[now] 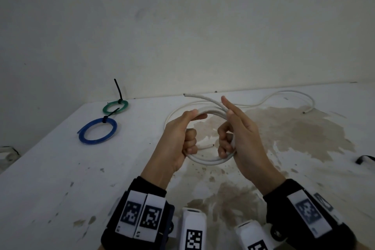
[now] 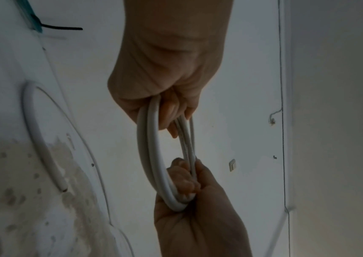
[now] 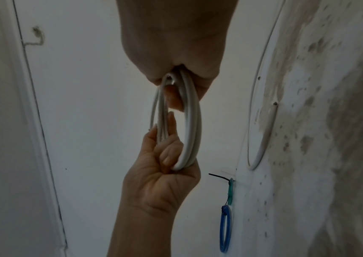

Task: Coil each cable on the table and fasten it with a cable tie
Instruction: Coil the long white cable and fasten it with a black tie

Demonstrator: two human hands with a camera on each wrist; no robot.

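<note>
White cable coil, no legible writing

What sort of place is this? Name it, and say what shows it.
Probably a bare indoor work corner: a stained white table against a scuffed plain wall, with a light switch on it, and tied cable coils.

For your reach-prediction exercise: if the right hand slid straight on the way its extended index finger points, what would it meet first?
Probably the loose tail of the white cable, just beyond the right hand; farther on stands the wall. Depth is unclear.
</note>
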